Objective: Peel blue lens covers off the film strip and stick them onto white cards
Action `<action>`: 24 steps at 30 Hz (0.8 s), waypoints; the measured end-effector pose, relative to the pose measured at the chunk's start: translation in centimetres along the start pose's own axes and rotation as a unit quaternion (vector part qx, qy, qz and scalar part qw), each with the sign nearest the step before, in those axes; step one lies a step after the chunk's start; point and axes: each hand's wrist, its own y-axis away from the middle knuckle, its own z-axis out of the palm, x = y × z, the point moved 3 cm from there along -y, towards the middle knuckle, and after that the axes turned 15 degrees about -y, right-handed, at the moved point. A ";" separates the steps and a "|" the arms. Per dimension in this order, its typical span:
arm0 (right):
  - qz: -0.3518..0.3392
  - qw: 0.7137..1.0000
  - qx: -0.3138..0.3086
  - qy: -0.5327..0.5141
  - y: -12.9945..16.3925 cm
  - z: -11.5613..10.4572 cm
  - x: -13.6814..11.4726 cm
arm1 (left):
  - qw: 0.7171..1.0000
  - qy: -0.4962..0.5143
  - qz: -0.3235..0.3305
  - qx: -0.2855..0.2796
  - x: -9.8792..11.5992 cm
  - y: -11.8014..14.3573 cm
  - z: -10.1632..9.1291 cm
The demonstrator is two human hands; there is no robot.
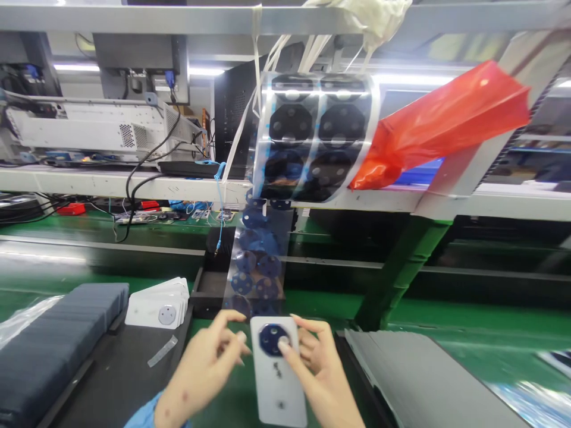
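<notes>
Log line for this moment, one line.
left hand: beside white phone back cover | right hand: thumb pressing cover's round blue film

Bright tube lights (80,67) are glowing white under the upper shelf (134,18), washing out the background there. Glare is streaking across the hanging film roll (319,137) and the red bag (446,122). The edges are bending and smearing with wide-angle distortion, the left conveyor belt (53,261) is blurring, and the hands are looking slightly soft.
</notes>
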 end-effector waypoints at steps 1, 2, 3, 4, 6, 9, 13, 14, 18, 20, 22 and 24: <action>0.003 1.000 0.022 -0.009 -0.5 -1.3 0.2 | 0.998 -0.050 -0.009 0.024 -1.2 -0.9 -1.5; 0.007 0.999 0.041 -0.020 -1.1 -2.7 0.5 | 0.993 -0.095 -0.020 0.062 -2.6 -1.8 -3.3; 0.015 0.999 0.050 -0.013 -1.7 -4.2 0.9 | 0.984 -0.142 -0.037 0.103 -4.2 -2.7 -5.1; 0.025 0.998 0.060 0.018 -2.4 -5.7 1.6 | 0.971 -0.190 -0.056 0.131 -5.9 -3.6 -6.9; 0.033 0.988 0.087 0.126 -3.4 -8.4 3.1 | 0.946 -0.271 -0.079 0.160 -9.7 -4.9 -9.5; 0.040 0.978 0.092 0.184 -4.6 -10.6 5.7 | 0.919 -0.357 -0.091 0.144 -15.0 -6.0 -10.8; 0.014 0.967 0.103 0.234 -5.7 -9.8 6.6 | 0.883 -0.435 -0.113 0.134 -19.5 -6.2 -9.7; 0.001 0.967 0.101 0.234 -5.9 -9.1 6.1 | 0.876 -0.449 -0.114 0.135 -20.1 -6.2 -9.5; -0.032 0.982 0.047 0.178 -6.1 -5.1 3.2 | 0.856 -0.486 -0.099 0.146 -21.1 -6.2 -9.5; -0.051 0.991 0.004 0.121 -5.8 -2.7 2.0 | 0.853 -0.492 -0.083 0.154 -21.2 -6.2 -9.9; -0.067 0.997 -0.022 0.034 -5.3 -0.6 1.6 | 0.853 -0.489 -0.071 0.169 -21.1 -6.2 -10.1; -0.071 0.997 -0.038 -0.009 -4.8 0.8 2.2 | 0.855 -0.478 -0.063 0.191 -20.8 -6.1 -10.4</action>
